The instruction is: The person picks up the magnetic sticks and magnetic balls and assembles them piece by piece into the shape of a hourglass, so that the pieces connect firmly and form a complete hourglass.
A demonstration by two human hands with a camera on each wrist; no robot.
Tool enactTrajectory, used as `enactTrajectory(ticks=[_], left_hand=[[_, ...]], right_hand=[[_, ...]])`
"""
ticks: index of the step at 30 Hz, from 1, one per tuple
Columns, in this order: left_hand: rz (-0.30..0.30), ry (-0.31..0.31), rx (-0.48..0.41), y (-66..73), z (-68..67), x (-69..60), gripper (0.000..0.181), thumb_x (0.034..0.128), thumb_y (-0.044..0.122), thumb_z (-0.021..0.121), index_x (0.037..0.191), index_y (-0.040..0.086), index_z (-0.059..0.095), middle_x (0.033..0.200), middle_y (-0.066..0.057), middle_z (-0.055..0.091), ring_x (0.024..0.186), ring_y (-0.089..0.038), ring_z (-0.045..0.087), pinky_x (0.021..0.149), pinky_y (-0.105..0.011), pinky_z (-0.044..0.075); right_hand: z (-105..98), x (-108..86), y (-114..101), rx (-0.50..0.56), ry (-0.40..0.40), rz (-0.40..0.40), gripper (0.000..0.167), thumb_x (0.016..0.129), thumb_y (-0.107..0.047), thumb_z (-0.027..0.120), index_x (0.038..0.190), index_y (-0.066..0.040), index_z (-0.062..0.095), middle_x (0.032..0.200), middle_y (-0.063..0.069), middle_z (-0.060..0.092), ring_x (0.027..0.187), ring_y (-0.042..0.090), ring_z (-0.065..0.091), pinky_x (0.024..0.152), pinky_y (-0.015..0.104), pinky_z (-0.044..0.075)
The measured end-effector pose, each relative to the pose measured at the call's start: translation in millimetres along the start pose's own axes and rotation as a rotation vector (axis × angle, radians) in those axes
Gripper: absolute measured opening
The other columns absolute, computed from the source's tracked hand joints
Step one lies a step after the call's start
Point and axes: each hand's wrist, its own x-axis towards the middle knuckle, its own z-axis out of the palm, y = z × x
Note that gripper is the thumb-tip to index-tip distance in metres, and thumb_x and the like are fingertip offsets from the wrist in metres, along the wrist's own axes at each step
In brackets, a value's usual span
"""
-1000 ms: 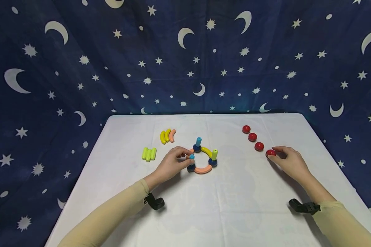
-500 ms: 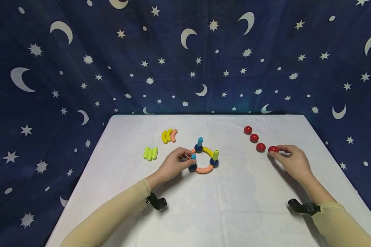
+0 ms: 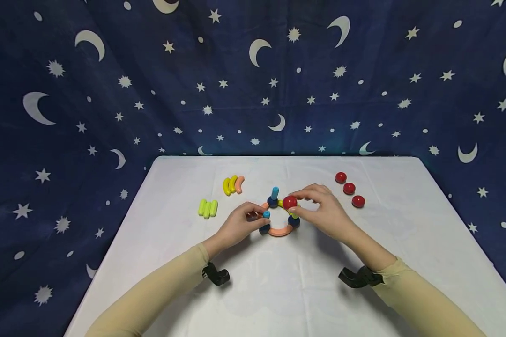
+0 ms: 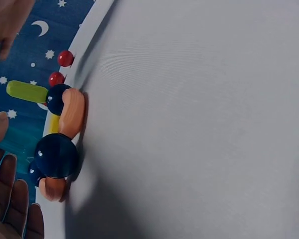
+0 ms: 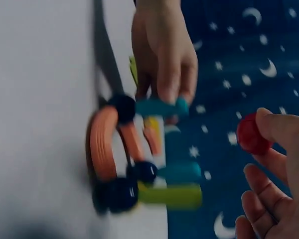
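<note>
A ring of curved orange (image 3: 280, 231) and yellow pieces joined by dark blue balls (image 3: 293, 221) lies mid-table, with short sticks standing on the balls. My left hand (image 3: 237, 224) pinches the near-left blue stick (image 3: 267, 214), upright on its ball. Between thumb and fingers of my right hand (image 3: 328, 213) is a red ball (image 3: 290, 202). In the right wrist view this red ball (image 5: 253, 134) is apart from the tip of the green stick (image 5: 174, 196). Farther back another blue stick (image 3: 275, 193) stands untouched. My right hand partly hides the ring's right side in the head view.
Three more red balls (image 3: 349, 188) lie in a slanting row at the back right. Left of the ring are several green sticks (image 3: 208, 208) side by side, with yellow and orange curved pieces (image 3: 233, 184) behind them. A dark starry cloth hangs behind the white table (image 3: 253, 290).
My right hand has lifted the nearest red ball from the row and carried it left to above the ring's green stick. The left hand keeps its pinch on the blue stick.
</note>
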Motion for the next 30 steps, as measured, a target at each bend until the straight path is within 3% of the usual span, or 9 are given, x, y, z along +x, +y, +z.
enactTrajectory(ticks=[7, 18, 24, 30], left_hand=[[-0.009, 0.002, 0.019, -1.0, 3.2, 0.1, 0.019, 0.0943, 0.031, 0.076, 0.109, 0.02, 0.073, 0.109, 0.002, 0.062, 0.099, -0.017, 0.058, 0.089, -0.036, 0.05], [0.01, 0.008, 0.005, -3.4, 0.9, -0.1, 0.022, 0.0944, 0.031, 0.076, 0.112, 0.017, 0.073, 0.108, 0.004, 0.063, 0.101, -0.016, 0.058, 0.093, -0.038, 0.05], [0.007, 0.01, 0.003, -5.0, 2.3, 0.5, 0.025, 0.0944, 0.03, 0.076, 0.114, 0.015, 0.072, 0.107, 0.003, 0.063, 0.098, -0.017, 0.059, 0.088, -0.036, 0.05], [-0.005, 0.017, 0.007, -3.9, 0.7, 0.1, 0.025, 0.0934, 0.03, 0.077, 0.113, 0.016, 0.072, 0.106, 0.002, 0.064, 0.096, -0.018, 0.058, 0.086, -0.037, 0.05]], right_hand=[[36, 20.0, -2, -0.094, -0.071, -0.086, 0.038, 0.087, -0.048, 0.08, 0.116, -0.023, 0.078, 0.109, -0.009, 0.065, 0.105, 0.016, 0.05, 0.086, 0.042, 0.042], [43, 25.0, -6, -0.155, -0.117, -0.101, 0.041, 0.088, -0.047, 0.08, 0.12, -0.021, 0.077, 0.11, -0.001, 0.067, 0.109, 0.02, 0.049, 0.093, 0.047, 0.038], [33, 18.8, 3, -0.092, -0.102, -0.054, 0.048, 0.089, -0.046, 0.078, 0.132, -0.027, 0.07, 0.117, -0.002, 0.067, 0.114, 0.019, 0.048, 0.097, 0.05, 0.04], [23, 1.9, 31, -0.029, -0.077, 0.077, 0.048, 0.092, -0.026, 0.075, 0.138, -0.018, 0.063, 0.124, 0.002, 0.063, 0.115, 0.024, 0.049, 0.095, 0.048, 0.042]])
